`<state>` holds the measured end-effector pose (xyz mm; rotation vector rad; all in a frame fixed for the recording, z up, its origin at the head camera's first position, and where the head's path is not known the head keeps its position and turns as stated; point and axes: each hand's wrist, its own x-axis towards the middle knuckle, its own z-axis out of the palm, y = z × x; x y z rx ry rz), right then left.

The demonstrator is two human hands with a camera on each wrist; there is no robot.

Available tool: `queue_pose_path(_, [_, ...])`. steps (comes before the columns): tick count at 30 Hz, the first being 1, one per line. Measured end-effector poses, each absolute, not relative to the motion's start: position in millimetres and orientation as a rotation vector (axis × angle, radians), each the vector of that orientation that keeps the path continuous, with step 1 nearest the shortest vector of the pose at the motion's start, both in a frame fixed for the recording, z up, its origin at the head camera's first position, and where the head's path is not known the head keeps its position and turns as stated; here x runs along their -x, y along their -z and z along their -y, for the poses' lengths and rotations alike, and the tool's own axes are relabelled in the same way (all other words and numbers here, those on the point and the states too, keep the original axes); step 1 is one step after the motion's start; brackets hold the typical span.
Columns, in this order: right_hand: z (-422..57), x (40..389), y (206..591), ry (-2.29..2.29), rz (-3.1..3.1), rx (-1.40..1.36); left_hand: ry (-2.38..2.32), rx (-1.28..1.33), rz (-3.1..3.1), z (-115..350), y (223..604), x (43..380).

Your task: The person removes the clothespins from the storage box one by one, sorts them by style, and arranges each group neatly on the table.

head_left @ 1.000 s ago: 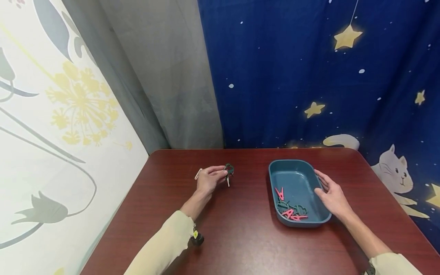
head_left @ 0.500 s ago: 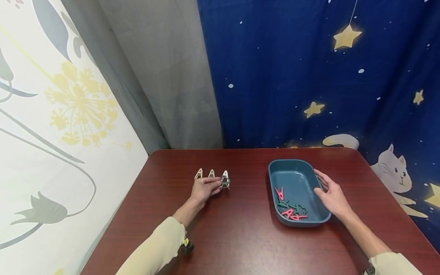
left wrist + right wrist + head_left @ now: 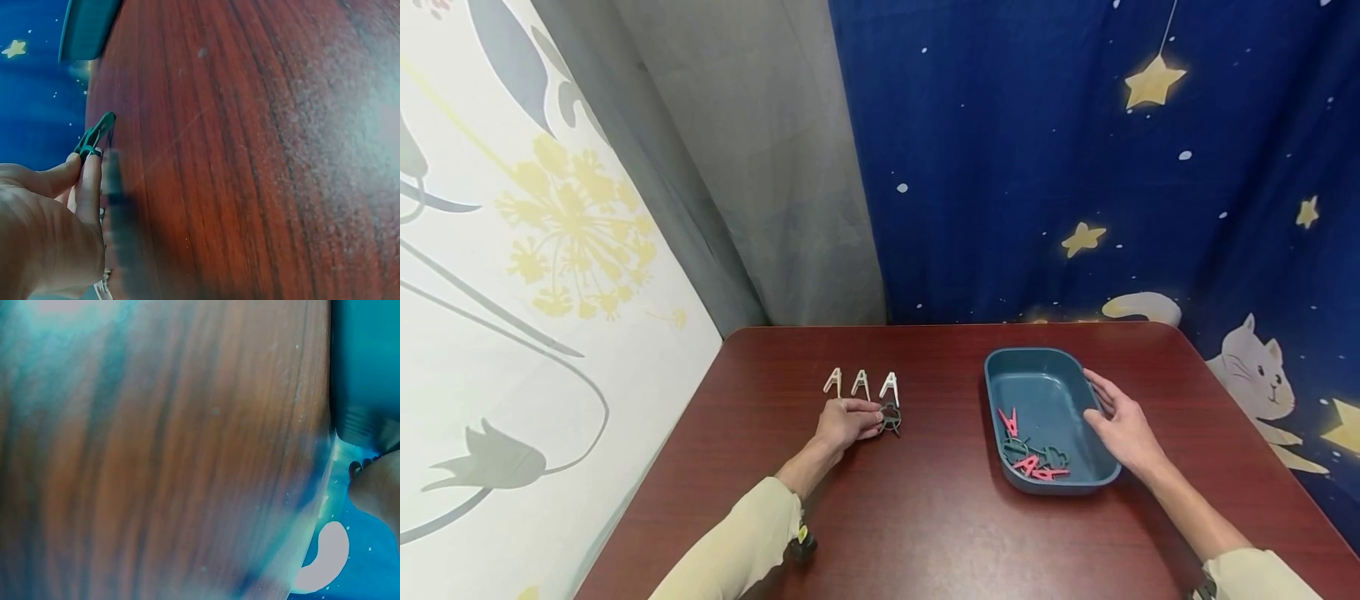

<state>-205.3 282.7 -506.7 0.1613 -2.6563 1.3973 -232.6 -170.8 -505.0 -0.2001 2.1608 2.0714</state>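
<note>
My left hand [image 3: 844,427] pinches a dark green, round-outlined plastic clip [image 3: 891,419] between thumb and fingers, low over the table. In the left wrist view the same green clip [image 3: 95,136] sticks out past the fingertips. Just beyond it, three white clips [image 3: 861,383] form a row. On the right, my right hand [image 3: 1123,429] holds the side of a blue plastic tub [image 3: 1037,354], thumb over the rim and fingers along the outer wall. Pink clips [image 3: 1009,421] and green clips [image 3: 1054,457] lie in the tub's near end.
The dark red wooden table [image 3: 917,517] carries everything, its far edge meeting a grey curtain [image 3: 790,208] and a blue star-patterned curtain [image 3: 1000,167]. A white floral panel [image 3: 550,333] runs along the left side.
My left hand has brought the green clip down and nearer, from above the white clips to just in front of them. The white row is now uncovered. Right hand and tub stay put.
</note>
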Motion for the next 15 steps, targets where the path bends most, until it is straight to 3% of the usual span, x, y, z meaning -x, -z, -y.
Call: queue_pose_path(15, [-283.6, 205.9, 506.9, -1.405, 2.66, -0.163, -2.002, 0.256, -2.229, 171.0, 507.6, 230.0])
